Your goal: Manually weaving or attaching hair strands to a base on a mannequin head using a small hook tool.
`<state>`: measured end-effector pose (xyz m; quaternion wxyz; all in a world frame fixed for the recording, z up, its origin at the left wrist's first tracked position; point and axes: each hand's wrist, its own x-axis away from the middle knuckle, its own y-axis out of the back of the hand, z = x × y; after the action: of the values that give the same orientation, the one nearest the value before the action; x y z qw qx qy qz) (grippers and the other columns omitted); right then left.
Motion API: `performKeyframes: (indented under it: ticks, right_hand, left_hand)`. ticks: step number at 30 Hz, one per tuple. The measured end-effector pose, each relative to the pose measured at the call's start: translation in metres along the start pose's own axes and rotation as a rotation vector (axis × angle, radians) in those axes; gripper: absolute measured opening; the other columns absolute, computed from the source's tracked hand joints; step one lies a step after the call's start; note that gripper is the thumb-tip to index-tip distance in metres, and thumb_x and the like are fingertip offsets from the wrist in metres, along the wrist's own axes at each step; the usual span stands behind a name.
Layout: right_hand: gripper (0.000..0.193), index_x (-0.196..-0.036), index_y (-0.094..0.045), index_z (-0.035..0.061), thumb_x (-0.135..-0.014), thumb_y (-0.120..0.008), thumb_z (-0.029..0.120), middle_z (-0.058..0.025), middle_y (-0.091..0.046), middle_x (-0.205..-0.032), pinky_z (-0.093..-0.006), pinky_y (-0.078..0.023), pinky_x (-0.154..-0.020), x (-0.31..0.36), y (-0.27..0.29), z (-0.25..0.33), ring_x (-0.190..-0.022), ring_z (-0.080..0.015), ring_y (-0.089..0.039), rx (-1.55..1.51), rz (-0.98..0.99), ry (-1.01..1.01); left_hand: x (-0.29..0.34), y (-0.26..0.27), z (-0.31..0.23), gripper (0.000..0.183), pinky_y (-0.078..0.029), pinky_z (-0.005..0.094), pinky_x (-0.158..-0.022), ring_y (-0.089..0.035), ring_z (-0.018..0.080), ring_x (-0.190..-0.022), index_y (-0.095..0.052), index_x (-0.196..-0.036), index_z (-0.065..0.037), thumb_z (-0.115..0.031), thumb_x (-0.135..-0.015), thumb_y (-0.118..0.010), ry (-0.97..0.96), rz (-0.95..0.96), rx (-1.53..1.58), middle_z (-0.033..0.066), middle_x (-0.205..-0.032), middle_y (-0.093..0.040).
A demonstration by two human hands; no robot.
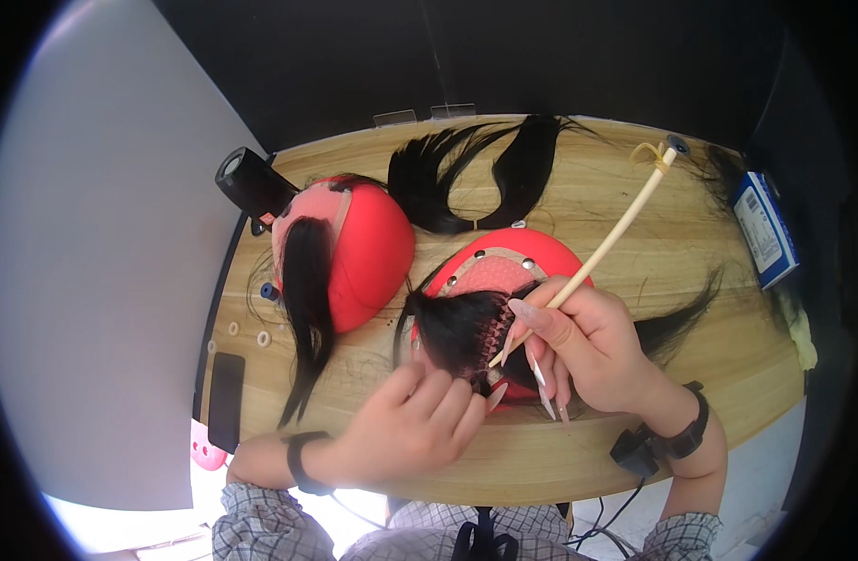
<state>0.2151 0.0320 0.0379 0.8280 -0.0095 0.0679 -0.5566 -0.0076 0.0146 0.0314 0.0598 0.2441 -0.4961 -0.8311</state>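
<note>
Pinching a slim wooden stick (620, 229) between the thumb and forefinger of the right hand (592, 351), near its lower end, and curling the other fingers loosely below. Bending the fingers of the left hand (415, 421) close together at the near edge of the black hair (452, 323), but hiding most of the tips, so leaving unclear any pinch on a strand. Slanting the stick up to the right, and pointing its lower tip at the small knots (492, 338) beside the hair. Judging the stick light and stiff, steadiest when held low, close to the tip. Judging the hair soft, light and slippery, prone to fanning out under loose fingers, and best taken in a small flat bunch near its roots. Expecting the pink netting (485, 278) to be thin and easy to snag. Finding the hair on the near red head form (550, 251), just ahead of the left hand, on the wooden table (560, 458). Seeing a second red head form (377, 252) farther left, bearing a long dark lock (307, 309). Noticing a loose hair bundle (527, 178) lying farther back, a black cylinder (251, 182) at the far left, and a blue-and-white box (765, 234) near the right edge.
</note>
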Motion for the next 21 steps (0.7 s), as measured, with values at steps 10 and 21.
performKeyframes:
  ticks: [10,21]
  right_hand:
    - [0.019,-0.098,-0.06,-0.0011,-0.104,-0.048,0.013,-0.0021,-0.056,-0.072,-0.0193,-0.043,-0.043,0.001,-0.002,0.008,-0.05,-0.0043,-0.055,-0.065,-0.025,-0.102]
    - [0.017,-0.1,-0.06,-0.0017,-0.103,-0.048,0.01,-0.0037,-0.058,-0.076,-0.0192,-0.043,-0.042,0.001,-0.001,0.008,-0.05,-0.0044,-0.055,-0.07,-0.011,-0.095]
  left_hand:
    - [-0.003,0.004,0.001,0.009,-0.051,0.0334,-0.091,-0.055,0.016,-0.068,-0.061,-0.082,-0.003,-0.01,-0.078,-0.062,-0.265,-0.181,0.344,0.0029,-0.069,-0.046]
    - [-0.01,-0.023,-0.003,0.026,-0.052,0.0355,-0.075,-0.052,0.0201,-0.062,-0.051,-0.065,-0.002,0.0,-0.079,-0.073,-0.181,-0.376,0.898,0.0063,-0.066,-0.044]
